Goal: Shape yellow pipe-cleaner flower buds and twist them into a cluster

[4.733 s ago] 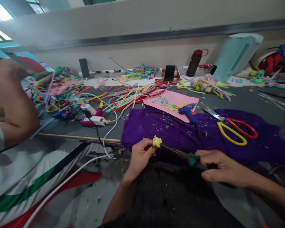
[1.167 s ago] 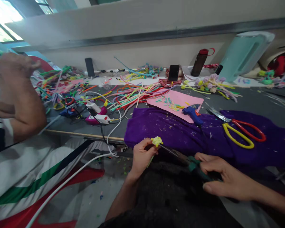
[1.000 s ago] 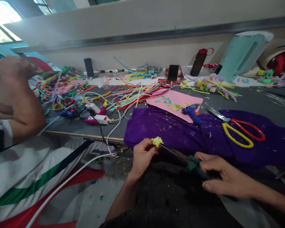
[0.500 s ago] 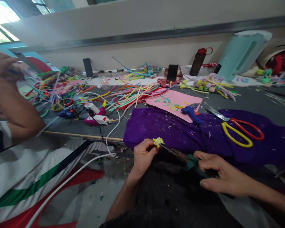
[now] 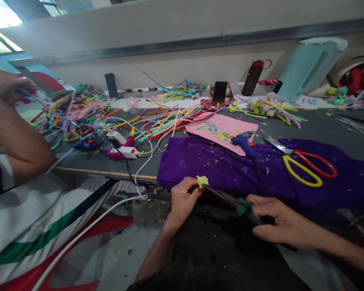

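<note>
1. Small yellow pom-pom flower (image 5: 202,180) sits pinched at the fingertips of the left hand (image 5: 182,200), just off the near edge of the purple cloth (image 5: 230,165), above the lap. The grip is only a fingertip pinch, so a sideways push from the tool could pop it out; it would likely drop to the floor among the scraps.
2. Green-handled pliers (image 5: 230,199) are clenched in the right hand (image 5: 279,226), metal tip touching the flower right beside the left hand's fingers. If the tip slips off the fuzz, it likely jabs or nips a fingertip.
3. Can't tell whether the pliers' tips are closed on a wire or only resting against it. Too hard a squeeze or twist could crush the flower out of shape.
4. The work is held in the air with no support under it, so any wobble goes straight to the pinch.
5. Blue glue gun (image 5: 244,145) and red-and-yellow scissors (image 5: 303,165) lie on the cloth just beyond the hands. Tugging the cloth could drag both off the bench (image 5: 321,129).
6. Another person's arm (image 5: 15,137) works near on the left, and the white cable (image 5: 87,226) hangs by the knee: bump and snag risks.
</note>
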Demonstrator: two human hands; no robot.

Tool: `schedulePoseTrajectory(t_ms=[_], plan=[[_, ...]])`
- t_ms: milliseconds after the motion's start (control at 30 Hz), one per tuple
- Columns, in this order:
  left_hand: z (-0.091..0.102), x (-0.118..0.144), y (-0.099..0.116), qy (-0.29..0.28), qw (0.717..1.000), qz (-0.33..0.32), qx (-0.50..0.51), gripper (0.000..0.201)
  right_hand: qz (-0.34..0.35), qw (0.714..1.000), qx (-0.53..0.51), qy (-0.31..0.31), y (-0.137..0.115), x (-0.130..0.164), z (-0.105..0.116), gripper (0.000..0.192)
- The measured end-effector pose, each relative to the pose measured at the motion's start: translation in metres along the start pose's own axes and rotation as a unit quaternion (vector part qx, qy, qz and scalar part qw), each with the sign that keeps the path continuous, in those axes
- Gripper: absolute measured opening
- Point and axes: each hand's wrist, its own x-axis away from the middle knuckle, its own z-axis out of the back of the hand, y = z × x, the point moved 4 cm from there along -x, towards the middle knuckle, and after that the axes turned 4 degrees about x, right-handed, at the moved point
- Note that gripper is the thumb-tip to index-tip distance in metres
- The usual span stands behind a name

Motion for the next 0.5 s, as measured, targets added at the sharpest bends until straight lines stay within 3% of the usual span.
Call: schedulePoseTrajectory(t_ms=[233, 500], plan=[[-0.0003, 0.0002, 0.0029, 0.031, 0.999, -0.019, -0.002, 0.009, -0.06, 0.984, -0.164, -0.047, 0.0094, -0.0003, -0.0012, 0.035], [0.0003, 0.0018, -0.0002, 0.049, 0.996, -0.046, -0.065, 0.009, -0.165, 0.932, -0.319, -0.053, 0.0114, 0.0, -0.0052, 0.039]])
